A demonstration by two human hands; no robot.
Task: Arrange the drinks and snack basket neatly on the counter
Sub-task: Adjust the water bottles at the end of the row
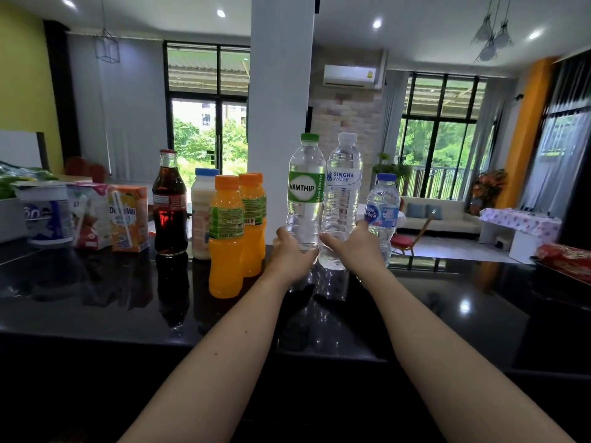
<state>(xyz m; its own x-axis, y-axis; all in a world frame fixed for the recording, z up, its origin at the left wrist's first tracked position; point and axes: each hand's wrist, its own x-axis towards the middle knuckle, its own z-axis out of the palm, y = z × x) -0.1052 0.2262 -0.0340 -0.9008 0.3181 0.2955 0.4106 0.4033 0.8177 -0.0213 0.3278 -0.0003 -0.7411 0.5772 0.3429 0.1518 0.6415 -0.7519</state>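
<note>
A person's two bare forearms reach forward over a glossy black surface point(447, 302) toward a row of drinks standing along its far side. The left hand point(292, 251) curls its fingers point(282, 234) around the lower part of a clear water bottle with a green cap and green label point(305, 190), gripping it upright. The right hand point(353, 246) wraps its fingers point(361, 226) around the base of a taller clear bottle with a white cap point(342, 199), also upright. The two bottles touch side by side between the hands.

Just right of the right fingers stands a shorter water bottle with a blue cap point(383, 206), close behind the hand. Just left of the left fingers are two orange juice bottles point(227, 235) with orange caps, one in front of the other. Further left come a milky white bottle with a blue cap point(202, 212), a glass cola bottle point(169, 203), an orange drink carton with a straw point(128, 214), a pink and white carton point(88, 215), and a white tub with blue print point(44, 212). Far right of the right fingers, at the edge of the view, lies a red packet point(564, 255); what it sits in is unclear.
</note>
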